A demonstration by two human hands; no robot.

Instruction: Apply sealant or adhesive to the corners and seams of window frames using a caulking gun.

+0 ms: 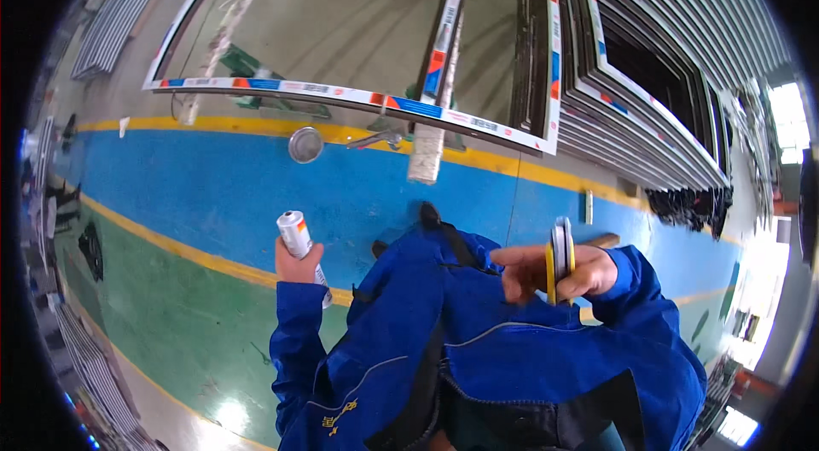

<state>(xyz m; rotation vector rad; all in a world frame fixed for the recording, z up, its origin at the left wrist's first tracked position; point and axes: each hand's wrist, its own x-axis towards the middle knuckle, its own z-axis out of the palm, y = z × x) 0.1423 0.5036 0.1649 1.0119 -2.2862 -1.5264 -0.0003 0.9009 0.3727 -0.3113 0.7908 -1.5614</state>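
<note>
In my left hand (299, 266) is a long white cylinder (295, 232) with orange print, like a sealant tube or a can; my fingers wrap round its middle. My right hand (589, 274) grips a slim flat tool (560, 253), yellow along one side and silver-grey along the other, held upright; its exact kind is unclear. The index finger of that hand points out to the left past the tool. Ahead of both hands lies a large window frame (409, 104), with a crossbar and printed protective tape, apart from them.
White-wrapped support bars (426, 157) run under the frame. A round metal dish (305, 145) and some metal tools (375, 139) are near its close edge. Stacked frames (648, 122) fill the right side, more profiles (124, 16) the far left. Yellow lines mark the blue and green floor (205, 178).
</note>
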